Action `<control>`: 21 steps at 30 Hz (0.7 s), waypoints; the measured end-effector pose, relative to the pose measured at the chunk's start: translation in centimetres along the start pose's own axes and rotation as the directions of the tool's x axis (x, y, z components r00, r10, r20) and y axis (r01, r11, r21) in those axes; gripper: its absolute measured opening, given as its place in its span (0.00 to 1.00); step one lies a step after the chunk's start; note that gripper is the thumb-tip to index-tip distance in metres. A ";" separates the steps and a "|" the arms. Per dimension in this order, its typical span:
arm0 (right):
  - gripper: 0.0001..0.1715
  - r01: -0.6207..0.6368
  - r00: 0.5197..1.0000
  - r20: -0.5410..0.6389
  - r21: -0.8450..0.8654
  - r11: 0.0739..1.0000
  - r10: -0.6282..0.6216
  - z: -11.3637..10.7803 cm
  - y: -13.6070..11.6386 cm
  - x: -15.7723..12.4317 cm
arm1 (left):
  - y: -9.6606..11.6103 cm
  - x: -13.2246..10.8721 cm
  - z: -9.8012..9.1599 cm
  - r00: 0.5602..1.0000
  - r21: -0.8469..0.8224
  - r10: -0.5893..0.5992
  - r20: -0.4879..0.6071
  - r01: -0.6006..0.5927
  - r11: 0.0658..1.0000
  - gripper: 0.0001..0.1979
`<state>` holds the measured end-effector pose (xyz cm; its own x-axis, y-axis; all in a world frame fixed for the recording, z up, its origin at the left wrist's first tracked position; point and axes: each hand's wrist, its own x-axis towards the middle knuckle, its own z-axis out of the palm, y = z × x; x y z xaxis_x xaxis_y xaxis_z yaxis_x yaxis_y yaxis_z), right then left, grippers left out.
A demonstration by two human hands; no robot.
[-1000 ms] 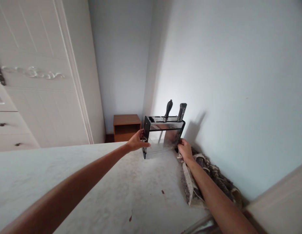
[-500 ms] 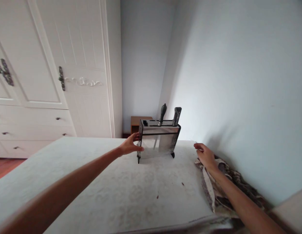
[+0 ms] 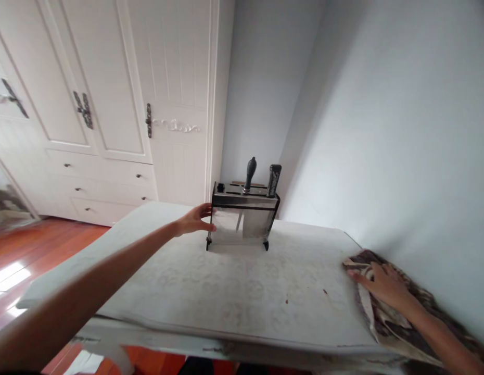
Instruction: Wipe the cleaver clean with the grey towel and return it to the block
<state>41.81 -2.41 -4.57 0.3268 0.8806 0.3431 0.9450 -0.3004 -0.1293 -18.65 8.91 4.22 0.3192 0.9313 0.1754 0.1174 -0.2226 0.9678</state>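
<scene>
A knife block (image 3: 242, 221) with clear panels and black side frames stands upright on the white table (image 3: 226, 291). Two dark handles rise from its top: a rounded one (image 3: 250, 174) and a flatter one (image 3: 274, 180). Behind the clear front, blades show. My left hand (image 3: 195, 219) grips the block's left side, thumb in front and fingers behind. Over at the right, my right hand (image 3: 384, 286) rests on a crumpled brown patterned cloth (image 3: 386, 325), thumb and fingers apart; the fingertips are partly unclear.
A white wardrobe (image 3: 179, 78) with dark handles and drawers stands beyond the table on the left. The pale wall (image 3: 402, 130) runs along the right side. Small brown specks (image 3: 325, 292) lie on the tabletop. Reddish wooden floor (image 3: 15, 260) shows at the left.
My right hand has come down and to the right onto the cloth. My left hand stays at the block's left side. The view has turned left and tilted down.
</scene>
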 end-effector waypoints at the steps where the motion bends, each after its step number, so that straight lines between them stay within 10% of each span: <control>1: 0.47 0.011 1.000 0.029 -0.027 1.000 -0.011 0.2 -0.2 0.0 | 0.1 -0.5 -0.9 1.000 0.003 -0.007 -0.009 0.007 1.000 0.41; 11: 0.46 0.209 0.976 0.068 -0.029 0.977 -0.207 1.8 -8.8 0.2 | 1.5 -6.3 -9.8 0.989 0.071 -0.096 -0.112 0.104 0.992 0.27; 21: 0.43 0.494 0.853 0.087 0.181 0.850 -0.514 2.8 -24.7 -1.9 | 1.1 -9.4 -17.1 0.974 0.021 -0.185 -0.132 0.189 0.982 0.25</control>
<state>17.78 4.33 -4.61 -0.2080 0.9377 0.2782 0.9631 0.2460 -0.1090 -37.58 4.84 6.71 0.1654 0.9861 0.0160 0.1953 -0.0487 0.9795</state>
